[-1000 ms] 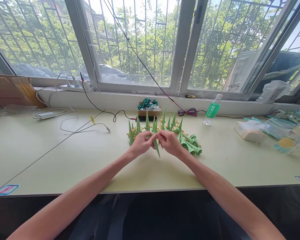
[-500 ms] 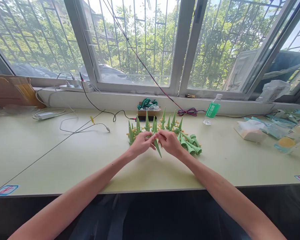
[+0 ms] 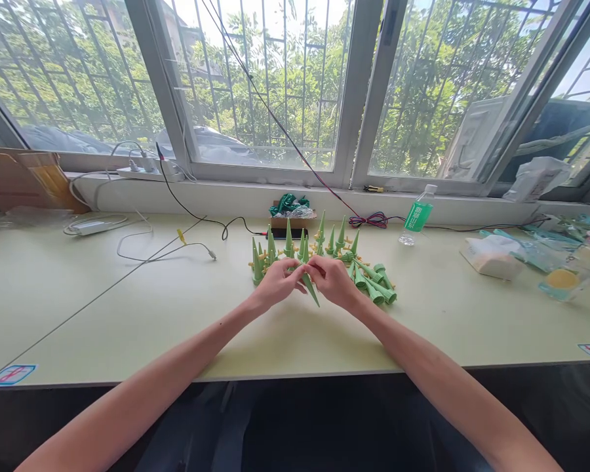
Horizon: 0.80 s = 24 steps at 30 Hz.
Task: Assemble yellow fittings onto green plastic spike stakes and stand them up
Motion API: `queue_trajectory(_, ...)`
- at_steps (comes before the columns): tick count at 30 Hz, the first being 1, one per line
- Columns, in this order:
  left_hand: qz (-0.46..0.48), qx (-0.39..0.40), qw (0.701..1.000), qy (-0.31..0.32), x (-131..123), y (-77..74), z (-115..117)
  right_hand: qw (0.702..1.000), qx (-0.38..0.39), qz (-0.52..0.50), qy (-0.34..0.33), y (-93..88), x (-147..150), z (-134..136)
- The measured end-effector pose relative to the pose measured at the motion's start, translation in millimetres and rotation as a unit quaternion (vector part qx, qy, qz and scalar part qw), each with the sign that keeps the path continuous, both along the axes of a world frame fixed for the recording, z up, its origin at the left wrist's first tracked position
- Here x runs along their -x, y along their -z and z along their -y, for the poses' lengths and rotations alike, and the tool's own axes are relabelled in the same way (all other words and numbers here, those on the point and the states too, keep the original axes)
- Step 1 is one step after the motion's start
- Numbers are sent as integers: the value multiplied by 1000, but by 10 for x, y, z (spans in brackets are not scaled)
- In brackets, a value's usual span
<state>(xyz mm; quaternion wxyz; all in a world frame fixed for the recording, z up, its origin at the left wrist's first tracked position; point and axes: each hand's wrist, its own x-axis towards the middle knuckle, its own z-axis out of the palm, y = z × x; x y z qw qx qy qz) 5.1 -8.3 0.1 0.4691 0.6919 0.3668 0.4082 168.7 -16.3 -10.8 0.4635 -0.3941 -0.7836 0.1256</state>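
Tilting slightly, the free tip of the pale green, tapered plastic spike [image 3: 311, 291] had swung a little toward the person's right and upward since the earlier frame, while both hands had barely shifted. The spike was held above the pale yellow-green, smooth surface [image 3: 177, 328], point downward and angled toward the person. The left hand [image 3: 279, 283] and the right hand [image 3: 333, 280] each had a closed grip, thumbs and fingers meeting at the spike's upper end (exactly what the fingertips pressed on there was hidden).

That pinch looked like the weak point: with only the upper end held, an uneven twist could have made the spike pivot or slip out and drop. Pushing the two hands against each other off-line could also have bent or marked whatever lay between the fingertips, though nothing looked damaged.

Neighbours added a second risk. Just beyond the hands stood a cluster of upright green plastic cones [image 3: 288, 239], and near the right hand lay a loose heap of green hollow cones [image 3: 376, 288]. Should a grip have given way suddenly, a knuckle could have toppled the standing ones or sent the loose ones rolling.
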Motion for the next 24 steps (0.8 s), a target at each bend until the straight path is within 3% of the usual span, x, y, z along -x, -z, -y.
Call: queue_trajectory(24, -16, -55, 998, -23, 20, 101, -79, 1000, -1, 11, 24, 5, 5, 1)
